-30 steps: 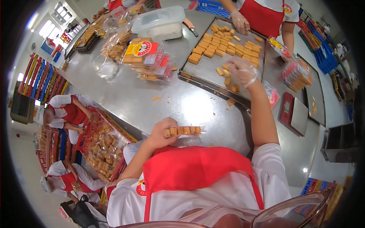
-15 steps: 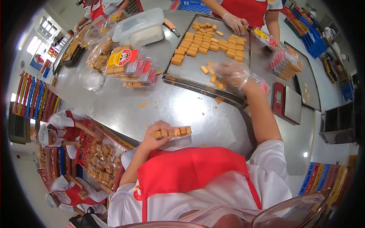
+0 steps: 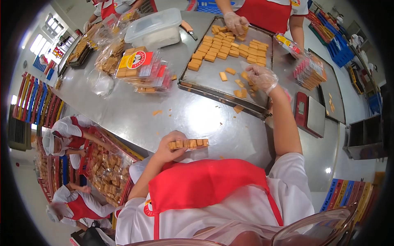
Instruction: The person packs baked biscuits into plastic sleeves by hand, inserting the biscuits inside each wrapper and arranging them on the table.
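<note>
In the head view, one row of roughly seven biscuits (image 3: 189,144) is pinched in the left hand (image 3: 170,148), near the red apron (image 3: 211,180). The gloved right hand (image 3: 262,78) is over one large tray (image 3: 205,80), fingers bent together at one loose biscuit (image 3: 245,76); whether they grip it I cannot tell. Dozens of biscuits cover the tray's far part, a handful lying apart nearer. One tub (image 3: 152,35), one knife (image 3: 187,28), one scale (image 3: 315,118) and two stacks of packs (image 3: 137,67) share the shiny steel table (image 3: 135,106), with scattered crumbs (image 3: 157,112). Two co-workers (image 3: 266,14) stand across it; two more are at left, beside a red crate (image 3: 86,164) of bagged biscuits. Coloured crates (image 3: 35,98) stand stacked beyond.
</note>
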The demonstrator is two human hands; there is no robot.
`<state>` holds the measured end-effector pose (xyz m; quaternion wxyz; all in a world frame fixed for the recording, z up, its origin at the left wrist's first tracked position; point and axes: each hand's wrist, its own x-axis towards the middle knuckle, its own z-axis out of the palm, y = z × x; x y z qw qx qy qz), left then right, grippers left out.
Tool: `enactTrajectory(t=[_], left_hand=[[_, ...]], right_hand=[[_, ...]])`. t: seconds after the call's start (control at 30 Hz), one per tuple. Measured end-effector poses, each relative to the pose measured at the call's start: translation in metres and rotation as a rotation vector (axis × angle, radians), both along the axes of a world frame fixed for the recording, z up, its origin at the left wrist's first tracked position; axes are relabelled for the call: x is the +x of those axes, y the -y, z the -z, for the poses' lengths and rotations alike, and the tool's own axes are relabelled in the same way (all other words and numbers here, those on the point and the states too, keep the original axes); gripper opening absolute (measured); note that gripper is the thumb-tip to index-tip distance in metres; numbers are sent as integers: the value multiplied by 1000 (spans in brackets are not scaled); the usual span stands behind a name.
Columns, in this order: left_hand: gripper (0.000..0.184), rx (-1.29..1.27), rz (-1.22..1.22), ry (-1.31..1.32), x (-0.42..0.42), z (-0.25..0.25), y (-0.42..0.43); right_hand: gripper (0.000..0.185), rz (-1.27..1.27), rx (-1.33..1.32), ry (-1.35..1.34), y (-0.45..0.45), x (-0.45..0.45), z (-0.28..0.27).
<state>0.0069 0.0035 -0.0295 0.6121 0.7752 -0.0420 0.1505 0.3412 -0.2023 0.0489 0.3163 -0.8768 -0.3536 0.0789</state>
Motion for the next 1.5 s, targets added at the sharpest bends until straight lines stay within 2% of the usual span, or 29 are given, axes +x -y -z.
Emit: enactTrajectory(t=[0.1,0.3,0.4,0.5,0.7,0.83,0.93,1.03,1.07,1.2,1.27,1.37,1.5], left_hand=[[24,-10,-13,-19,-1,0,2],[24,15,-10,-11,-2,-1,1],[25,51,-2,1,-1,-2,-1],[27,87,7,-2,-2,3,-2],[29,116,15,-5,-2,-4,0],[28,121,-45,-45,-3,-14,-1],[28,75,-107,-82,-6,-19,-2],[28,-105,-188,-125,-8,-30,2],[29,-185,-215,-143,-8,-34,3],[32,-16,-111,-117,-5,-33,-7],[31,74,-34,-25,-1,-37,-9],[33,174,-109,-42,1,-49,-7],[30,180,-125,-90,-2,-52,-7]], right_hand=[[22,20,-54,-32,-4,-5,6],[27,-16,-314,164,-20,-17,18],[27,82,-195,336,-21,-29,20],[28,102,-440,277,-30,-36,12],[26,-18,-420,66,-31,-25,5],[25,-110,-288,147,-27,-33,6],[21,-19,100,59,-25,-50,0],[21,-104,386,-404,-25,-64,-13],[20,-227,421,-300,-24,-71,-18],[19,-716,592,122,-27,-112,-51],[19,-756,519,-108,-24,-141,-57],[16,-775,435,-74,-21,-169,-66],[22,-772,407,140,-23,-171,-55]])
